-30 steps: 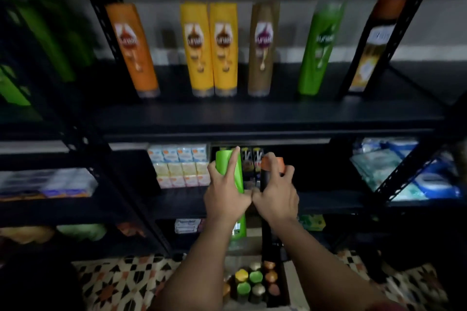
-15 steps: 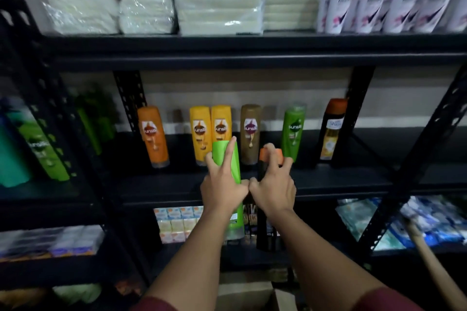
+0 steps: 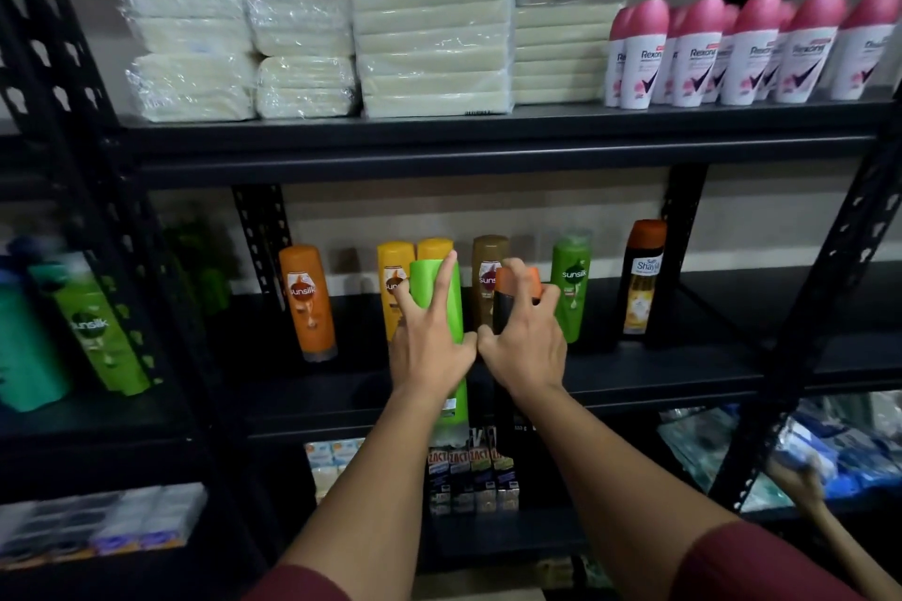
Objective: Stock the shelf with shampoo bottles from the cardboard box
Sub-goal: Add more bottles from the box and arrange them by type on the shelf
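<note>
**Middle shelf: two bottles in hand**

Left hand (image 3: 429,351) grips a green shampoo bottle (image 3: 439,307), upright, before the middle shelf (image 3: 634,386). Right hand (image 3: 524,347) grips a black bottle with an orange cap (image 3: 505,303). Shelved behind: an orange Sunsilk bottle (image 3: 307,303), two yellow bottles partly hidden, a brown bottle (image 3: 488,273), a green Sunsilk bottle (image 3: 571,288). The cardboard box is mostly cut off at the bottom edge.

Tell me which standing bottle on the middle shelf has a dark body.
The Shayla bottle at the row's right end: dark body with an orange-red cap. The other standing bottles there are orange, yellow, brown or green.
</note>
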Demonstrator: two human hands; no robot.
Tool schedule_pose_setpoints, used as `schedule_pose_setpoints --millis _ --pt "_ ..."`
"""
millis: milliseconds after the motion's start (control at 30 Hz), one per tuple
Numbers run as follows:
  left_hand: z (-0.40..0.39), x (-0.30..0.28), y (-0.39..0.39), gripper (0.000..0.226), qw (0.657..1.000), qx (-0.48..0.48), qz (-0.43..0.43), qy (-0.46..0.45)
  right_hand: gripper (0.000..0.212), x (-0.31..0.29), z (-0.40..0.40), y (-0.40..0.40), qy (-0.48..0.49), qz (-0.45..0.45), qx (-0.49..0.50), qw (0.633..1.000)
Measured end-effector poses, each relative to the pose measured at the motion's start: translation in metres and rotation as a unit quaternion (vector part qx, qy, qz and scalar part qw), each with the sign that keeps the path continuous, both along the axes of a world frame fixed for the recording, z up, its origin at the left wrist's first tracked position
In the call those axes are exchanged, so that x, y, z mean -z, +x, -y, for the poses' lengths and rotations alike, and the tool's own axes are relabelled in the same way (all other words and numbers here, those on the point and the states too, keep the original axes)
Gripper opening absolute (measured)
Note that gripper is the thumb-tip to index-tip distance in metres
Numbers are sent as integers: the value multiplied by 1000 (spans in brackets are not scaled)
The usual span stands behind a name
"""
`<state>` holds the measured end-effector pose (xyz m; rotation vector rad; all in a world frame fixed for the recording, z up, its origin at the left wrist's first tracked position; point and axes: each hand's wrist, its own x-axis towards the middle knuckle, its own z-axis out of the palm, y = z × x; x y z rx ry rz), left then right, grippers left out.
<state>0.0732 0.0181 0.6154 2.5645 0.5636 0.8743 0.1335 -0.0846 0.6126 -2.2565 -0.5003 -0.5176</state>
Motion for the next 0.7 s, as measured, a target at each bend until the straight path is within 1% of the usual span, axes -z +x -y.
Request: schedule_pose_setpoints --millis 133,300,500,633,700 --pt "-12 4 1 108 999 24 22 -14 95 4 -13 2 25 4 -5 1000" --pt "-24 11 7 119 995 57 76 -38 99 10 -24 7 53 20 -10 998" --pt "-30 20 27 123 985 80 115 -96 96 24 -32 28 95 27 -41 994" --pt "-32 33 42 115 978 88 123 -146 89 34 -36 45 116 34 -68 990" --pt "-33 40 51 108 977 86 134 -141 87 38 -39 54 127 36 -78 988"
